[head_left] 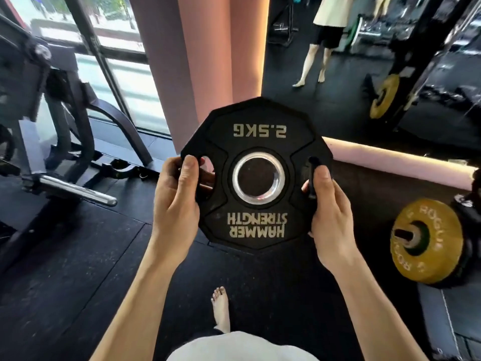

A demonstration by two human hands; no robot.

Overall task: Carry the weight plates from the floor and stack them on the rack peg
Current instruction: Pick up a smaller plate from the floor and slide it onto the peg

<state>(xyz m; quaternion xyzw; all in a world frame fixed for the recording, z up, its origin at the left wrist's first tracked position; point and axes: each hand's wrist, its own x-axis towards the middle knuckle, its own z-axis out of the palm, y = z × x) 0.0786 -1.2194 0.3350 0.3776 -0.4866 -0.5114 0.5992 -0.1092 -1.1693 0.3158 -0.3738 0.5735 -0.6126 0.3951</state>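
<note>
Both hands hold a black plate (256,173) upright at chest height above the floor. Left hand (177,201) and right hand (329,214) curl fingers through its side slots. Best to line the centre hole up with the chrome peg (78,188), lower left.

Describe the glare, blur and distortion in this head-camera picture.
Head view: daylight blows out the window; wide-angle distortion bends the edges; the black plate, held by left hand and right hand, is sharp, its steel ring glinting; the mirror reflection looks soft.
</note>
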